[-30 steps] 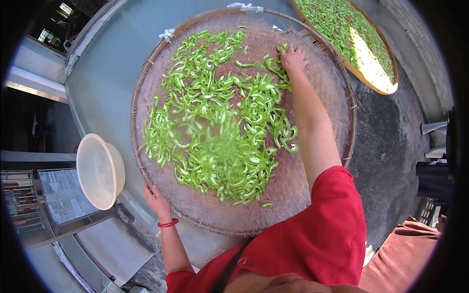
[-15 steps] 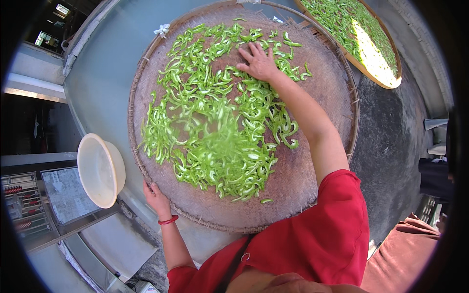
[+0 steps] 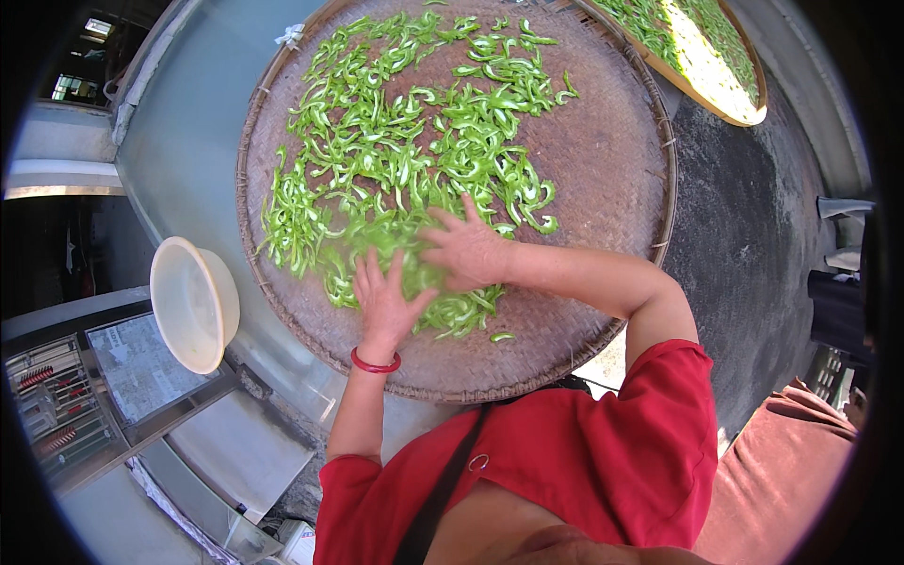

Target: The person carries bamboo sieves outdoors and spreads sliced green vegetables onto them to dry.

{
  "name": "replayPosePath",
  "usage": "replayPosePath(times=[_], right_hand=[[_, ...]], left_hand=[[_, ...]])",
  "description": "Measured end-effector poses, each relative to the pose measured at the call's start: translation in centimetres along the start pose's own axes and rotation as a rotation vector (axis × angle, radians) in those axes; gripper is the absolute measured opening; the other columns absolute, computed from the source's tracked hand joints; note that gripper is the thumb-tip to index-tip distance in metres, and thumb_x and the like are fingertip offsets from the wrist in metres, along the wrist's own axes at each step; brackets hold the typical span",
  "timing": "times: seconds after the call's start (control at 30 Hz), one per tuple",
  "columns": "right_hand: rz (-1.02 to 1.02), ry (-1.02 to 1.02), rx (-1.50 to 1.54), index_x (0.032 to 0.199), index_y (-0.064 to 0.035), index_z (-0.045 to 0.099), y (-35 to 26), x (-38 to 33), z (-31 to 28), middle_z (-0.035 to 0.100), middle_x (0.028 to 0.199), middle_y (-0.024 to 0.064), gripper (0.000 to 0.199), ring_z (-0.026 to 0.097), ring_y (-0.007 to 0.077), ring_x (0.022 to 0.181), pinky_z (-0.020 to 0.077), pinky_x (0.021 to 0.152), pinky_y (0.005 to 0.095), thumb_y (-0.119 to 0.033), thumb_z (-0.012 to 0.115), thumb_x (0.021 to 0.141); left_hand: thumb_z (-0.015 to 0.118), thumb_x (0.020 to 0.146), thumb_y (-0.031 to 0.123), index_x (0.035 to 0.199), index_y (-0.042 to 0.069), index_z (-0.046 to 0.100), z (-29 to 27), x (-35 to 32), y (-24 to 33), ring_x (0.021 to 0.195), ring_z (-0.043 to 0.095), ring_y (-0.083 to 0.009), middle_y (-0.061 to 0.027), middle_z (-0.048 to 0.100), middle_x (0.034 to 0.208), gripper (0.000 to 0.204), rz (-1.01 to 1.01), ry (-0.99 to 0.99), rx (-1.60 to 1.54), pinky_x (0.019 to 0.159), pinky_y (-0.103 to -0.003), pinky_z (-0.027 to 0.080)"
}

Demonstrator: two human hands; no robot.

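Curved green slices (image 3: 377, 155), pale on the inside and looking like cut bitter melon, lie spread over a round woven bamboo tray (image 3: 593, 198). Both hands are over the near part of the slices. My left hand (image 3: 384, 299), with a red bangle at the wrist, has its fingers spread among the nearest ones. Just beyond and to its right, my right hand (image 3: 473, 250) rests on the slices, fingers apart. Between the hands, a patch of slices shows blurred. Whether any slice is caught under the palms is hidden.
A cream plastic basin (image 3: 195, 304) stands left of the tray. At the far right, a second round tray (image 3: 697, 56) holds more green slices, partly in sunlight. A reddish-brown cloth (image 3: 777, 471) lies at the lower right. Metal equipment with red coils (image 3: 61, 405) sits at the left.
My left hand has left the tray's rim and moved onto the slices. My right hand has come back from the far side to the near pile. The tray appears higher in view.
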State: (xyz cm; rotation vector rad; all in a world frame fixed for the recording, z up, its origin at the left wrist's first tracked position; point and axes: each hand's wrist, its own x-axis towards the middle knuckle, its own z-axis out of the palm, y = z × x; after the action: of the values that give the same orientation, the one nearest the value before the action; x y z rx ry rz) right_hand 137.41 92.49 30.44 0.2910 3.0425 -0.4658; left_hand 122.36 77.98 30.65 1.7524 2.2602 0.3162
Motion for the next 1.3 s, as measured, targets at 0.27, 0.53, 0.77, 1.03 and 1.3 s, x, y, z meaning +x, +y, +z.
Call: replayPosePath(times=[0.27,0.53,0.77,1.03,1.3], right_hand=[[0.547,0.384,-0.118,0.114,-0.0168,0.057,11.8,-9.9,-0.3,0.046,0.126,0.0102,0.044,0.039,0.0359,0.119,0.0304,0.098,0.0588,-0.029,0.061,0.072],[1.025,0.694,-0.151,0.129,-0.0191,0.047,32.0,-11.7,0.2,0.041,0.135,0.0121,0.049,0.036,0.0349,0.125,0.0322,0.1,0.0521,-0.033,0.052,0.082],[1.108,0.267,-0.115,0.142,-0.0262,0.025,24.4,-10.1,-1.8,0.018,0.149,0.0098,0.065,0.012,0.0404,0.136,0.0174,0.102,0.066,-0.058,0.038,0.087],[0.953,0.213,-0.124,0.142,-0.0275,0.027,20.6,-12.5,-0.2,0.016,0.15,0.0091,0.065,0.011,0.0344,0.138,0.0153,0.103,0.0659,-0.062,0.036,0.087],[1.135,0.361,-0.124,0.141,-0.0275,0.029,26.9,-3.2,-3.3,0.019,0.149,0.008,0.066,0.012,0.033,0.138,0.0098,0.101,0.0695,-0.065,0.032,0.086]], left_hand=[[0.068,0.073,0.047,0.126,0.008,0.05,1.7,-0.8,5.5,0.126,0.027,-0.0448,-0.0203,0.026,0.143,0.068,0.131,-0.083,-0.056,0.104,-0.054,0.021],[0.069,0.073,0.041,0.125,0.007,0.05,3.4,0.4,8.1,0.13,0.026,-0.0423,-0.0172,0.027,0.144,0.065,0.285,-0.109,-0.174,0.103,-0.055,0.022],[0.066,0.077,0.038,0.125,0.009,0.051,3.8,2.9,11.6,0.134,0.024,-0.0317,-0.0126,0.036,0.14,0.057,0.496,-0.333,-0.159,0.104,-0.055,0.021],[0.062,0.081,0.037,0.13,0.013,0.047,3.1,11.6,12.3,0.136,0.021,-0.0286,-0.0105,0.031,0.144,0.057,0.607,-0.183,0.02,0.106,-0.057,0.016],[0.049,0.088,0.047,0.138,0.019,0.036,4.5,22.1,9.9,0.139,0.014,-0.0262,-0.0065,0.019,0.15,0.059,0.407,-0.066,0.21,0.108,-0.057,0.011]])
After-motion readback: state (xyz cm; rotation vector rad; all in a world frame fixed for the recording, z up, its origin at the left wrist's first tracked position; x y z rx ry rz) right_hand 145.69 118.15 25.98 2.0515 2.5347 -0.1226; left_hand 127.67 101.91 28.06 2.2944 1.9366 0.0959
